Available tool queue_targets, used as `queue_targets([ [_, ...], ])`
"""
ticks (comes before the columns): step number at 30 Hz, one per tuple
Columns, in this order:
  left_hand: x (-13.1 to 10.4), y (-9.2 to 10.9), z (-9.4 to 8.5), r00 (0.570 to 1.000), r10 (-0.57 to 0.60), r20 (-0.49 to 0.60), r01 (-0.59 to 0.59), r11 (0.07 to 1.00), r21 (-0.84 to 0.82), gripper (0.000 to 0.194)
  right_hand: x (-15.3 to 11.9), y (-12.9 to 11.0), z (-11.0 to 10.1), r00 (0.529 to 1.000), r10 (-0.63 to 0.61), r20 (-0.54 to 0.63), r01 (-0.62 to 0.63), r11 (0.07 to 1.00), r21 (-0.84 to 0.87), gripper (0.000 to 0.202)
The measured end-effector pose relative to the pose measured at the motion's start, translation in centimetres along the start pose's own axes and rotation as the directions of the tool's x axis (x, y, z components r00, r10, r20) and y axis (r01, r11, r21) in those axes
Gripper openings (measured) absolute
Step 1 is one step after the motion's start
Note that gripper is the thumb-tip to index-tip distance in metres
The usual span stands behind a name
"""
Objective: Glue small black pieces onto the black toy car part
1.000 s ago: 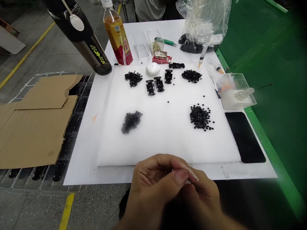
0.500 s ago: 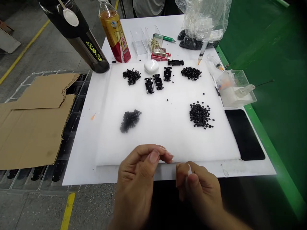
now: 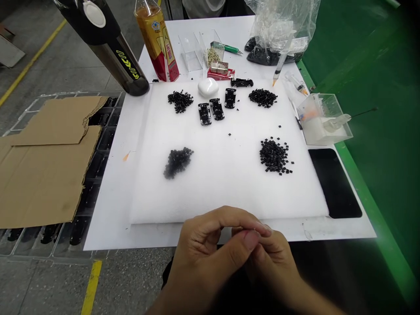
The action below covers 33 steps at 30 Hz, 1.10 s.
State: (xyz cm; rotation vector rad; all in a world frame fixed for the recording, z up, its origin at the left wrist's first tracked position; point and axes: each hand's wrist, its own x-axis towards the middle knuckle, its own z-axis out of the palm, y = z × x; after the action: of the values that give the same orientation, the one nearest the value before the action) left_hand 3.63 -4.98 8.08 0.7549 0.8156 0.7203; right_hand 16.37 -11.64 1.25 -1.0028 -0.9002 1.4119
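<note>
My left hand (image 3: 210, 251) is closed, thumb and forefinger pinched together at the front edge of the white foam pad (image 3: 216, 183). Its fingertips meet those of my right hand (image 3: 278, 260), which is closed too and partly covered by the left. Whatever lies between the fingers is hidden. Ahead on the pad are a pile of small black squares (image 3: 274, 155) to the right and a blurred dark pile (image 3: 178, 162) to the left. Farther back lie several small black toy-car-like pieces (image 3: 217, 109), between two piles of tiny black parts (image 3: 180, 101).
A dark drink bottle (image 3: 123, 61) and a tea bottle (image 3: 159, 43) stand back left. On the right are a phone (image 3: 334, 183), a clear box (image 3: 324, 120) and a syringe (image 3: 280, 63). Cardboard (image 3: 42, 175) covers a compartment tray at left. A plastic bag (image 3: 282, 35) sits behind.
My left hand has moved right and its fingertips now meet my right hand's. The small white piece seen in my right fingers earlier is now hidden. The view has shifted slightly.
</note>
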Motion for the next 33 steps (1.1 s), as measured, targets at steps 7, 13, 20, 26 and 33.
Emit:
queue_targets([
  [7,0.0,-0.5,0.0,0.995,0.074,-0.065,-0.079,0.994,-0.070,0.011,-0.1,-0.7,-0.2,0.999,-0.045,0.019,0.045,0.999,-0.017,0.006],
  [13,-0.2,-0.3,0.2,0.992,0.090,-0.085,-0.097,0.991,-0.092,0.013,0.7,-1.3,-0.1,0.994,-0.091,0.052,0.094,0.993,-0.067,0.020],
  [20,-0.2,-0.2,-0.1,0.990,0.135,-0.046,-0.139,0.987,-0.080,0.017,0.4,-1.3,0.1,0.996,-0.089,0.032,0.092,0.988,-0.125,0.022],
  [26,-0.2,-0.1,0.2,0.987,0.139,-0.077,-0.147,0.983,-0.109,0.018,0.2,-0.8,0.2,0.995,-0.102,-0.015,0.099,0.987,-0.125,0.023],
  [33,-0.3,-0.3,-0.4,1.000,-0.010,0.017,0.015,0.953,-0.303,0.013,0.6,-1.2,0.4,0.989,-0.110,0.098,0.119,0.988,-0.098,0.031],
])
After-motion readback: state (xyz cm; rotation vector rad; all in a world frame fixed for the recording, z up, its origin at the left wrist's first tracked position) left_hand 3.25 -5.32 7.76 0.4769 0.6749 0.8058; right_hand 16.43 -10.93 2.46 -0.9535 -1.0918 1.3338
